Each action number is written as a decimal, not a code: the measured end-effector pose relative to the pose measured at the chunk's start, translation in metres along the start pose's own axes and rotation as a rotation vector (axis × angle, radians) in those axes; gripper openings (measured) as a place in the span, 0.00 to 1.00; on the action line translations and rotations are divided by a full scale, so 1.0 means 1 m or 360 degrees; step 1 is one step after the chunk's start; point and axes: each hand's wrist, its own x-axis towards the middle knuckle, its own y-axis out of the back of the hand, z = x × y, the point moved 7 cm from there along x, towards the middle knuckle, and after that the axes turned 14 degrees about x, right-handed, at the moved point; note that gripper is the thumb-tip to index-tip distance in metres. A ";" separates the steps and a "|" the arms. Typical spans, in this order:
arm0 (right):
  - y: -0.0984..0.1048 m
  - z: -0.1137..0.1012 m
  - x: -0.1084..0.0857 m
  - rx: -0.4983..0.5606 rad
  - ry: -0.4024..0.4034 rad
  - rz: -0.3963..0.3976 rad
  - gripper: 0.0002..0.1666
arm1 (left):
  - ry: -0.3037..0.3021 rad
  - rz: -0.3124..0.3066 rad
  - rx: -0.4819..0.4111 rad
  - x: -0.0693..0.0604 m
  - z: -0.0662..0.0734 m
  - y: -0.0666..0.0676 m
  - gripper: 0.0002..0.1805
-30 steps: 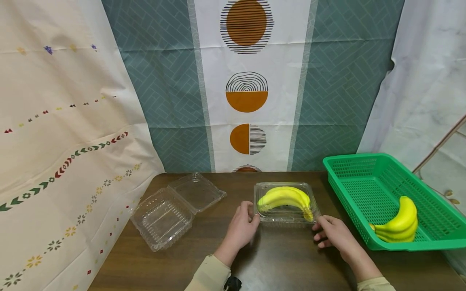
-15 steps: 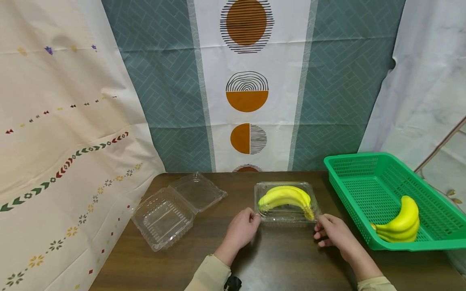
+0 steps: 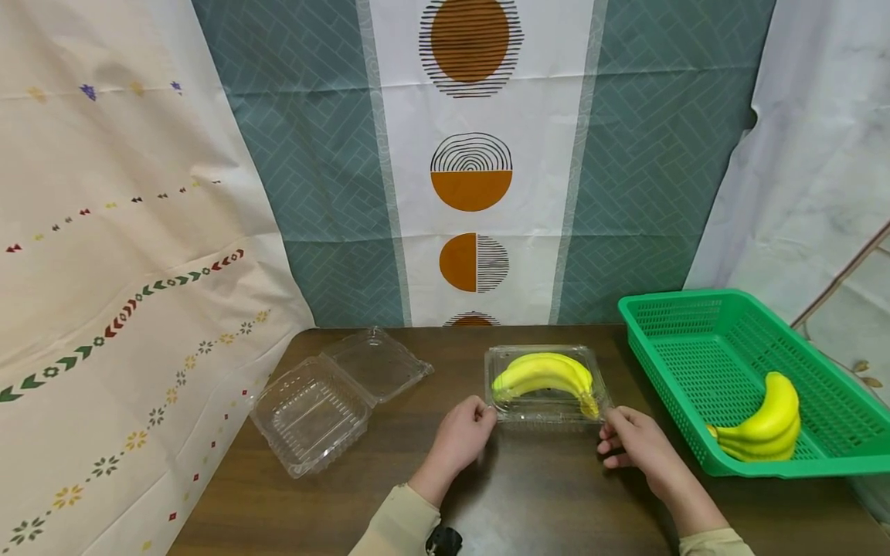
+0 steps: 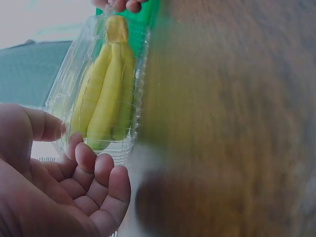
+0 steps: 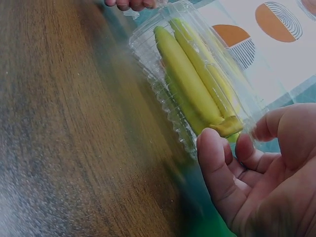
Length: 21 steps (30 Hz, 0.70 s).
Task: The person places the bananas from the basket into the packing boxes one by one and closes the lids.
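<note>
A closed clear plastic clamshell container stands on the table with a bunch of yellow bananas inside it. At its front left corner my left hand pinches the rim between thumb and forefinger. My right hand pinches the front right corner in the same manner, its other fingers loosely bent below. In the left wrist view the banana stem end points away from the left hand. From the right wrist, that stem end lies close to the right hand.
To the left, a second clear clamshell container lies with its lid folded back. A green plastic basket at the right holds another bunch of bananas. Patterned cloth hangs behind the brown table.
My left hand has dropped slightly at the container's left corner, and its fingers have drawn in closer. The right hand, container and bananas stay in place.
</note>
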 end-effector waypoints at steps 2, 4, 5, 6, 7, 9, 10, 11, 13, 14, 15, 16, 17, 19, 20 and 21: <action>0.000 -0.001 0.000 0.0003 0.0005 -0.0001 0.21 | 0.0004 0.0004 -0.0010 0.000 0.000 0.000 0.10; -0.001 -0.001 -0.001 0.0007 0.0011 -0.0003 0.21 | 0.0009 0.0003 -0.0019 0.000 0.000 0.000 0.10; -0.001 -0.002 -0.001 0.0009 0.0015 -0.0004 0.21 | 0.0010 0.0003 -0.0024 0.000 0.000 0.000 0.10; -0.001 -0.002 -0.001 0.0012 0.0017 -0.0006 0.21 | 0.0015 -0.0001 -0.0027 -0.001 0.000 0.000 0.10; -0.001 -0.002 -0.001 0.0013 0.0020 -0.0007 0.21 | 0.0022 -0.0008 -0.0030 -0.001 0.000 -0.001 0.11; -0.001 -0.003 -0.001 0.0013 0.0024 -0.0006 0.21 | 0.0017 -0.0007 -0.0035 -0.001 0.000 -0.001 0.10; 0.000 -0.003 -0.001 0.0012 0.0024 -0.0005 0.21 | 0.0013 -0.0005 -0.0035 -0.001 0.000 -0.001 0.10; 0.000 -0.003 -0.002 0.0011 0.0024 -0.0004 0.21 | 0.0010 -0.0004 -0.0036 -0.001 0.000 -0.001 0.10; 0.000 -0.003 -0.002 0.0010 0.0026 -0.0002 0.21 | 0.0003 0.0004 -0.0031 -0.001 0.001 -0.001 0.11; 0.000 -0.003 -0.002 0.0011 0.0028 -0.0002 0.21 | -0.0004 0.0012 -0.0029 -0.001 0.001 -0.001 0.11; -0.001 -0.002 -0.002 0.0012 0.0029 -0.0001 0.21 | -0.0009 0.0020 -0.0027 -0.001 0.002 0.000 0.11; -0.001 -0.002 -0.002 0.0013 0.0031 -0.0001 0.20 | -0.0012 0.0025 -0.0025 -0.001 0.002 0.000 0.11; -0.001 -0.002 -0.002 0.0014 0.0033 -0.0001 0.20 | -0.0014 0.0030 -0.0023 -0.002 0.003 0.000 0.11; -0.001 -0.002 -0.002 0.0016 0.0035 -0.0003 0.20 | -0.0020 0.0038 -0.0029 -0.002 0.003 0.001 0.12; -0.001 -0.002 -0.002 0.0013 0.0037 -0.0003 0.20 | -0.0017 0.0035 -0.0032 -0.002 0.003 0.000 0.12; -0.001 -0.003 -0.002 0.0013 0.0038 -0.0004 0.20 | -0.0015 0.0032 -0.0033 -0.002 0.003 0.000 0.12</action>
